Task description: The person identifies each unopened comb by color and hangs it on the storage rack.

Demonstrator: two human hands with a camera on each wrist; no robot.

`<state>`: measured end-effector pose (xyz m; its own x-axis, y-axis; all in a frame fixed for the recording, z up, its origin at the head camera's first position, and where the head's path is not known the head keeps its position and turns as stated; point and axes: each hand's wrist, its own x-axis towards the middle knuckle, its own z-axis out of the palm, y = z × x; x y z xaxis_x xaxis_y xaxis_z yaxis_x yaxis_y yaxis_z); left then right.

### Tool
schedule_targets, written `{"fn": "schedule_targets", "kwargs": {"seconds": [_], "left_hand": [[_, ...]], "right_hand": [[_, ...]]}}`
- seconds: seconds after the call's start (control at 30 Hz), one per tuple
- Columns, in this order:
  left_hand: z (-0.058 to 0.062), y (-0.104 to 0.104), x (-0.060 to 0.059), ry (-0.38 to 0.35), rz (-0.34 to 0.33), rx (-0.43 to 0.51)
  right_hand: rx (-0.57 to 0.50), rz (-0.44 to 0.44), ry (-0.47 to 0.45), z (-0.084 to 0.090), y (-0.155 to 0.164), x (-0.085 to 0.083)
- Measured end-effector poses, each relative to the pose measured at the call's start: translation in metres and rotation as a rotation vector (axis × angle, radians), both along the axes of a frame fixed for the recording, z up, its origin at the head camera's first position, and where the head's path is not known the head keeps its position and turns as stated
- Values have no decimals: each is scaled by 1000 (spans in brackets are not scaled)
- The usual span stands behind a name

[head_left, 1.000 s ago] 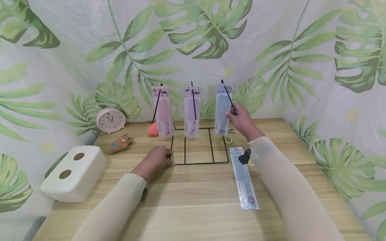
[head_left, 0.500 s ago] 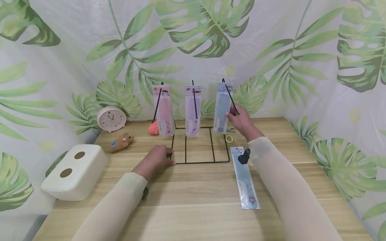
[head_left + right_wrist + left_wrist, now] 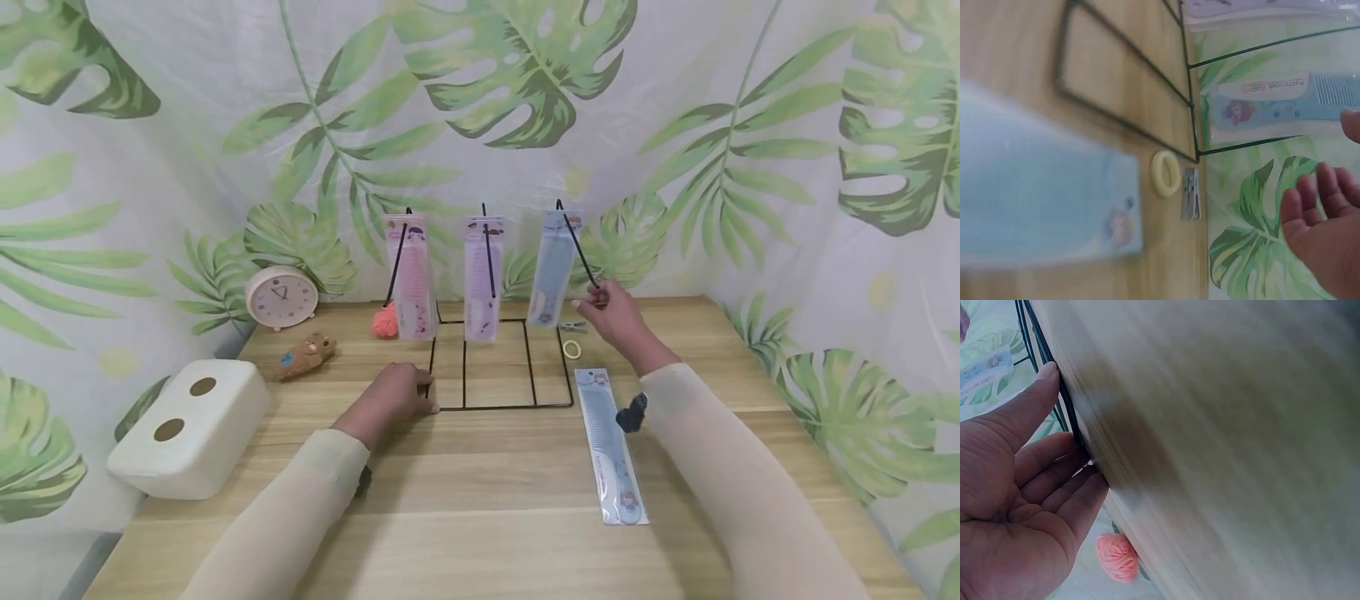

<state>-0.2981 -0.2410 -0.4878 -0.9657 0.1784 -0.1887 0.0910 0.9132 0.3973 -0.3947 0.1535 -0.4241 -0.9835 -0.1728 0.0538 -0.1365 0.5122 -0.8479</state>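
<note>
Right hand (image 3: 617, 317) has let go of the hanging blue comb pack (image 3: 551, 268), fingers now loose. Left hand (image 3: 393, 398) lies flat, fingertips touching the wire rack (image 3: 498, 406).

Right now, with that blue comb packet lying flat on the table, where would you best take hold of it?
I'd probably pinch the blue comb packet at its far end, near the yellow ring, coming from above. It lies flat and lengthwise on the wooden table, so a thin edge must be lifted first. That end is closest to the right hand, which hovers open.
</note>
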Motion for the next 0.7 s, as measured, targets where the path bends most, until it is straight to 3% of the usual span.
{"fn": "schedule_targets", "kwargs": {"seconds": [0.2,0.43,0.57,0.7], "left_hand": [[1,0,0,0,-11,-17],[3,-2,-2,-12,-5,-26],[3,-1,-1,-24,6,-13],[2,2,-1,-15,-6,-8]], "right_hand": [[300,63,-32,-21,22,48],[600,37,-91,-45,19,111],[701,24,-91,-53,11,135],[729,2,-119,-56,15,143]]}}
